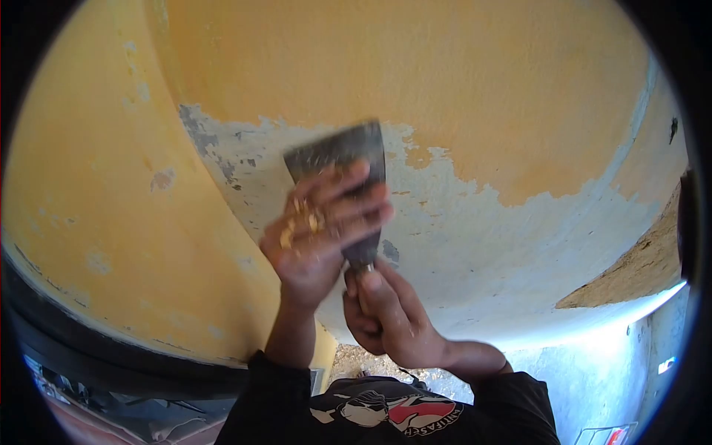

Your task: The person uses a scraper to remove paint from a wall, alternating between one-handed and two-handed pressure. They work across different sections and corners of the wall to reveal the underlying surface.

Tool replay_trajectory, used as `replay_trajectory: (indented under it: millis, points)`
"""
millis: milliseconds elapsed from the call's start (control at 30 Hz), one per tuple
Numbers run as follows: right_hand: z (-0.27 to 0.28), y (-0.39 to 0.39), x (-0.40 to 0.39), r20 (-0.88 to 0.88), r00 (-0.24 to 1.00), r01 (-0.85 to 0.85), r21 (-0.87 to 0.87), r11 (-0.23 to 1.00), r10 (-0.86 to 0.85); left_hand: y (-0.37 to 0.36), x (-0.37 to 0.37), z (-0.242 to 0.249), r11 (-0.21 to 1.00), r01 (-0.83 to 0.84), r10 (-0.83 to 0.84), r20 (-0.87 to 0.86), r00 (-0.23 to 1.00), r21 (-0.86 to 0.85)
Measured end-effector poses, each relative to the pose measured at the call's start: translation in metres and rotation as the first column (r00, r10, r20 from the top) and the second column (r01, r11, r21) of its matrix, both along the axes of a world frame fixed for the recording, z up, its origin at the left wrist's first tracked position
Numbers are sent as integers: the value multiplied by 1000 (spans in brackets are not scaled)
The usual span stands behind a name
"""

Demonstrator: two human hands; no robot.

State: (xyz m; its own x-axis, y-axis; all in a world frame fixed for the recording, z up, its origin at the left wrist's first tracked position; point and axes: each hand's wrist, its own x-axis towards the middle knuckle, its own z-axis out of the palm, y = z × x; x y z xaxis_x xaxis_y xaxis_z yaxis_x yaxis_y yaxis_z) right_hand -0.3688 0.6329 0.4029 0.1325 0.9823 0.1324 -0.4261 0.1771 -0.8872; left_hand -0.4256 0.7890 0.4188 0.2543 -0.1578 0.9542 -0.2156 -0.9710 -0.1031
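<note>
A wide-bladed paint scraper [343, 148] is raised in front of a wall [467, 215] with peeling yellow paint. My right hand [393, 319] grips its handle, thumb along the top near the ferrule. Across the blade lies my left hand [315, 233], its fingers stretched out and slightly apart, a little blurred. Yellow paint flakes [308, 219] cling to that hand. The fingers cover the middle of the blade; its broad upper edge shows above them. Behind the scraper, bare whitish-grey patches border the remaining yellow paint [445, 67].
A yellow column-like wall section [104, 185] bulges at the left, with a dark band [89, 319] along its base. Rough brown material [630, 259] shows at the right. Debris [363, 360] litters the ground below, and reddish objects [111, 426] sit at the lower left.
</note>
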Motion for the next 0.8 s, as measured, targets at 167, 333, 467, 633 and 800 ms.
replay_trajectory:
  millis: [167, 333, 467, 633, 800]
  points:
    - [-53, -27, 6, -9, 995, 95, -55, 994, -95, -26, 12, -49, 906, 128, -174, -81, 981, -403]
    - [-5, -12, 9, -36, 999, -12, -3, 1000, 12, -18, 13, -1, 996, -9, 11, 29, 1000, -87]
    - [-41, -38, 7, -111, 994, -25, -63, 998, 18, -45, 6, -55, 960, 45, -85, -135, 987, -276]
    - [-7, -15, 8, -24, 999, -26, 0, 1000, 26, -26, 8, -3, 986, -32, 25, -48, 999, -164]
    - [-67, -45, 6, -69, 996, 45, -55, 997, -49, -48, 8, -83, -120, 543, -763, 427, 485, -831]
